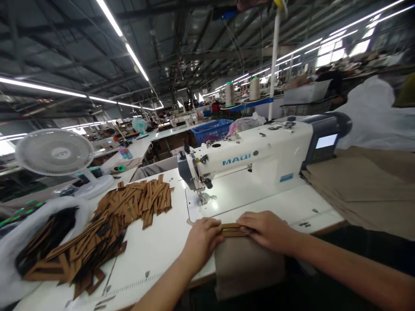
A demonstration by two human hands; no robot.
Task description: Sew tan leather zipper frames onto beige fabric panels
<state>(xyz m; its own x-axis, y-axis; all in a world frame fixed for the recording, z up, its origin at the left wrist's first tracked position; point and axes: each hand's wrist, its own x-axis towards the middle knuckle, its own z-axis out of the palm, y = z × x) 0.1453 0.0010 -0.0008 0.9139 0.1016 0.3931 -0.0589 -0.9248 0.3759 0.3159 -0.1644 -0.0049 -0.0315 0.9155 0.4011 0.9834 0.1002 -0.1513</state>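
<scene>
A grey-brown fabric panel [248,263] hangs over the front edge of the sewing table [155,248]. Along its top edge lies a brown strip [231,230] with a dark line through it. My left hand [202,239] pinches the strip's left end, fingers curled over it. The right end is gripped between the thumb and fingers of my right hand [267,231]. Both hands are just in front of the sewing machine [246,157], apart from its needle area [202,196]. The fabric is not under the presser foot.
A heap of brown and black strips [129,207] covers the table's left side, spilling from a white bag [9,268]. A white fan [55,153] stands behind it. Stacked fabric panels [372,181] lie at right. Thread cones [229,94] and a blue basket [212,131] are behind the machine.
</scene>
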